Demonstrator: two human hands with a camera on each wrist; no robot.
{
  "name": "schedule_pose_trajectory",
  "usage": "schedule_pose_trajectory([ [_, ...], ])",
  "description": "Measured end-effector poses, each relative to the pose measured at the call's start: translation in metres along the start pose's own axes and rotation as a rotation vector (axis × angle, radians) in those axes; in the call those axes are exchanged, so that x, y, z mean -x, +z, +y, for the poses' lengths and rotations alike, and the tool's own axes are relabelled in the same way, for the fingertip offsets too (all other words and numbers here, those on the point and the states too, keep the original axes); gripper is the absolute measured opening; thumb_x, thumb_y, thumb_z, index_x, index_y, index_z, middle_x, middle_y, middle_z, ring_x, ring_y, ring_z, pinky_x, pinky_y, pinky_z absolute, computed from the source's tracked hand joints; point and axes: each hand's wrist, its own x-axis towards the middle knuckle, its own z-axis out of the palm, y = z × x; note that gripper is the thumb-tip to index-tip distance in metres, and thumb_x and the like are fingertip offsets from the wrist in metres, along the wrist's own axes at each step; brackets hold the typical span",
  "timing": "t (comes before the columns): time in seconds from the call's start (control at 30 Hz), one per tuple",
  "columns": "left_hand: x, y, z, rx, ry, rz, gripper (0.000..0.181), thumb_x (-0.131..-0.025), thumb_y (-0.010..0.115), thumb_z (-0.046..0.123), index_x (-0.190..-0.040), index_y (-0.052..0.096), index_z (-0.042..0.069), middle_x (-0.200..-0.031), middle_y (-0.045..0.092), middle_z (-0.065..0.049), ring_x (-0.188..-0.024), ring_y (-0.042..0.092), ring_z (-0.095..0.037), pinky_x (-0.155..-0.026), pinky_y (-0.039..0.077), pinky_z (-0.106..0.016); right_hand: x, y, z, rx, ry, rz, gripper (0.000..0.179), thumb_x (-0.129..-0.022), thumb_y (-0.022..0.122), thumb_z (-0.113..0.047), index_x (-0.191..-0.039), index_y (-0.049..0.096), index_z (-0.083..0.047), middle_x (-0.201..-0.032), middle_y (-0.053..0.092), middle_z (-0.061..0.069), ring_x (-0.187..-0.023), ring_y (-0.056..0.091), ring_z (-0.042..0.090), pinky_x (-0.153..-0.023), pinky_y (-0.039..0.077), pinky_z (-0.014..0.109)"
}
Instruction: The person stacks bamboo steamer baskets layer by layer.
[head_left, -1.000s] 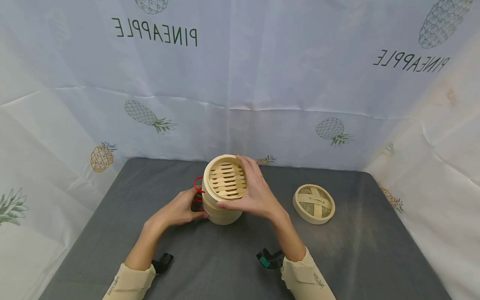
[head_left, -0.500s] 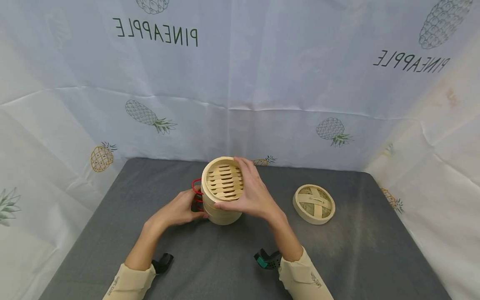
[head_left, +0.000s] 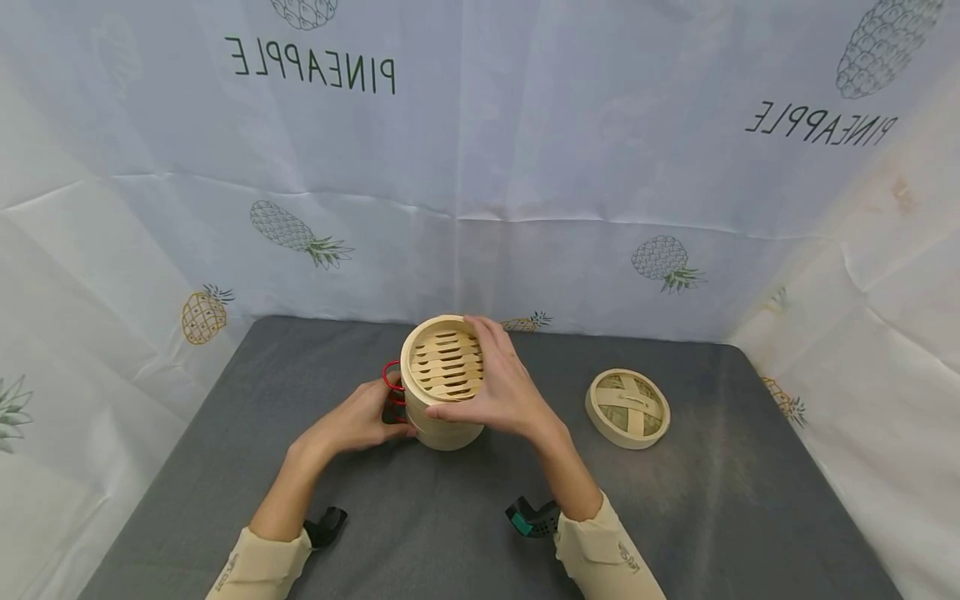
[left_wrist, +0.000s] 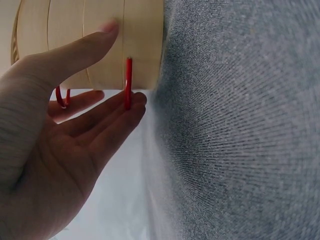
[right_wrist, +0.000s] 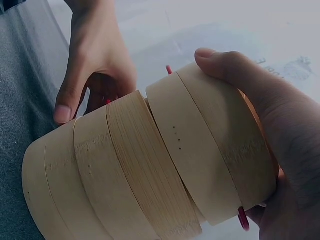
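Observation:
A stack of round bamboo steamer baskets stands on the table in the head view. My right hand [head_left: 506, 392] grips the slatted top basket [head_left: 446, 367] by its rim, thumb in front and fingers at the far side. In the right wrist view a narrow slit shows between the top basket [right_wrist: 200, 135] and the lower basket [right_wrist: 100, 175]. My left hand [head_left: 360, 417] holds the lower tiers from the left. Its thumb lies on the wall in the left wrist view, its fingers behind a red loop handle [left_wrist: 128, 82]. The inside of the lower baskets is hidden.
A woven bamboo lid [head_left: 628, 408] lies on the dark grey tablecloth [head_left: 720, 500] to the right. A pale pineapple-print curtain [head_left: 480, 167] hangs behind the table. Black wrist devices [head_left: 534, 518] sit by both sleeves.
My right hand and the top basket have moved slightly left and down, nearer to the lower baskets' line. The left hand and the lid have stayed put.

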Motion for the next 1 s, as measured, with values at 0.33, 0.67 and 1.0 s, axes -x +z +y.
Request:
schedule_pose_trajectory([
  [0.33,0.0001,0.0,-0.0007,-0.02,0.016,0.011,0.07,-0.088,0.092,0.014,-0.146,0.054,0.002,-0.13,0.074,-0.015,-0.113,0.079,-0.029,-0.094,0.067,-0.038,-0.0018,0.0012,0.001,0.003,0.034,-0.018,0.127,-0.066,0.099,-0.055,-0.169,0.033,-0.018,-0.169,0.036,0.004,-0.152,0.044,0.03,-0.117,0.05,0.062],
  [0.67,0.0001,-0.0002,-0.0002,-0.017,0.019,0.015,0.068,-0.088,0.092,0.014,-0.143,0.055,0.002,-0.128,0.075,-0.013,-0.112,0.079,-0.027,-0.092,0.067,-0.037,-0.0039,0.0012,0.0008,0.013,0.08,-0.044,0.129,-0.067,0.099,-0.057,-0.17,0.032,-0.017,-0.17,0.035,0.005,-0.151,0.045,0.033,-0.117,0.049,0.062],
  [1.0,0.0002,0.0001,-0.0007,-0.012,0.024,0.014,0.07,-0.088,0.092,0.013,-0.146,0.054,0.002,-0.129,0.075,-0.014,-0.113,0.079,-0.028,-0.093,0.067,-0.037,-0.006,0.0019,0.0026,0.017,0.103,-0.059,0.126,-0.069,0.097,-0.059,-0.169,0.032,-0.02,-0.17,0.036,0.005,-0.153,0.042,0.033,-0.118,0.049,0.062],
])
